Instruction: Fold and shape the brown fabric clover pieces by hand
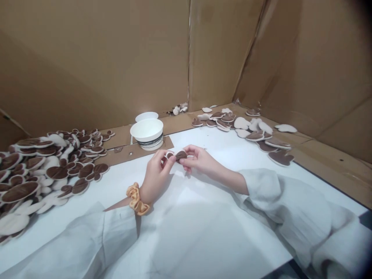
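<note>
Between my two hands is a small brown fabric piece with a white edge [181, 155], held a little above the white board [200, 217]. My left hand [158, 168], with an orange scrunchie [137, 198] at the wrist, pinches its left end between thumb and fingers. The thumb and fingertips of my right hand [199, 159] close on its right end. Fingers cover parts of the piece, so its full outline is hidden. Just behind my left hand stands a white paper bowl [147, 131] with dark line markings round its lower side.
A large heap of brown-and-white fabric pieces [58, 170] spreads along the left. More such pieces [255, 131] lie loosely at the back right. A second white bowl [147, 115] sits behind the first. Cardboard walls [116, 58] close off the back and right side.
</note>
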Tool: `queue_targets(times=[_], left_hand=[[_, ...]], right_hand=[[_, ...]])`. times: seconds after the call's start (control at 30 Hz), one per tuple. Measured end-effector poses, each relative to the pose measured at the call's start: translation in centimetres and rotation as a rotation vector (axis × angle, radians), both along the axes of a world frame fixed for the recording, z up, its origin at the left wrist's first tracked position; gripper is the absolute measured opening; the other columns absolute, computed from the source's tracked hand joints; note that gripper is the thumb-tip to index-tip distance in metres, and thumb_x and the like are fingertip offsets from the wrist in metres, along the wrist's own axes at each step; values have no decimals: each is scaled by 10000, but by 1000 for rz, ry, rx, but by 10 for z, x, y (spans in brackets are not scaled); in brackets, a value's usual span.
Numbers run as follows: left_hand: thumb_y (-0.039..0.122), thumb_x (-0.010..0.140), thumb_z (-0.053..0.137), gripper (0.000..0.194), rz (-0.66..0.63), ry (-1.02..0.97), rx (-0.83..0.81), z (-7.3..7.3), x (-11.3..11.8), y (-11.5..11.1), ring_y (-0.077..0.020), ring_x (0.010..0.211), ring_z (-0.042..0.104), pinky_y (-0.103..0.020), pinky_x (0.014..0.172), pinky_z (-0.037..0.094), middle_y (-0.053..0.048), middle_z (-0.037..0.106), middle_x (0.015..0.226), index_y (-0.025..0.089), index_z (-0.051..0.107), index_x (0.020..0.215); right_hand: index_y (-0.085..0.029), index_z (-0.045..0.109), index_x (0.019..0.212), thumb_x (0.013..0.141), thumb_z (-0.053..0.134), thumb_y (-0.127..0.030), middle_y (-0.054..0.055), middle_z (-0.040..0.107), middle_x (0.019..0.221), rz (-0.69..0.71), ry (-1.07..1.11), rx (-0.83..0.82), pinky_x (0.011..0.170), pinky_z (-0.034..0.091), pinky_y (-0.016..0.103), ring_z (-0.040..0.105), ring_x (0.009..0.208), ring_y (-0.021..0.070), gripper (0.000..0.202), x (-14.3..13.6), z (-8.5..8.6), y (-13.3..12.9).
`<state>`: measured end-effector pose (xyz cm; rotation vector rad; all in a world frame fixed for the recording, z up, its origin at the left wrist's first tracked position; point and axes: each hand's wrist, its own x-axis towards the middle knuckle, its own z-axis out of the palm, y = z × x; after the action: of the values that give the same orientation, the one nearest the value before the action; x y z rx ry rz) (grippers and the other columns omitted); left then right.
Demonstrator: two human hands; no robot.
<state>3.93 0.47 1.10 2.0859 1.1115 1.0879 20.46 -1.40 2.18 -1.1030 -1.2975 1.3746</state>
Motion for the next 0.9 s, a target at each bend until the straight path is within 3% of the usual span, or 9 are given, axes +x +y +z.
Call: queue_targets(times=[0.1,0.27,0.37,0.63,0.8,0.9], left_hand=[[356,866,452,223,17,33,9,-1,0,1,-150,760,534,-253,651,406,-37,595,862,171,575,881],[331,877,433,208,-18,86,44,1,0,1,-141,725,506,-254,644,376,-24,584,825,173,566,853],[338,888,404,232,-27,155,35,0,2,0,-135,671,467,-259,629,360,-14,546,760,170,526,783],[268,896,380,155,-92,161,34,2,4,-3,-137,705,460,-256,654,367,-12,504,784,178,474,811],[242,895,374,137,-127,132,43,4,5,-5,-140,716,467,-260,667,374,-21,527,817,180,483,842],[236,892,384,119,-119,100,41,4,5,-6,-137,727,472,-255,668,375,-22,536,832,179,483,857]], right_hand=[[-170,483,810,648,715,-231,-35,578,642,23,-22,-24,420,463,204,554,477,81,289,0,2,-1],[-155,504,773,789,600,-371,-11,568,590,16,-80,-47,462,501,221,578,468,93,236,0,7,-3],[-160,496,770,792,597,-389,-6,581,614,17,-51,-31,459,507,231,590,473,102,252,0,6,-5],[-141,548,676,781,598,-215,27,603,692,33,271,-275,667,519,266,614,622,112,138,2,6,-5],[-129,623,676,774,570,-174,56,629,751,111,329,-227,664,496,245,593,698,126,120,6,4,-3],[-123,626,684,773,568,-188,66,633,767,82,308,-232,627,496,234,593,709,130,125,8,7,-4]])
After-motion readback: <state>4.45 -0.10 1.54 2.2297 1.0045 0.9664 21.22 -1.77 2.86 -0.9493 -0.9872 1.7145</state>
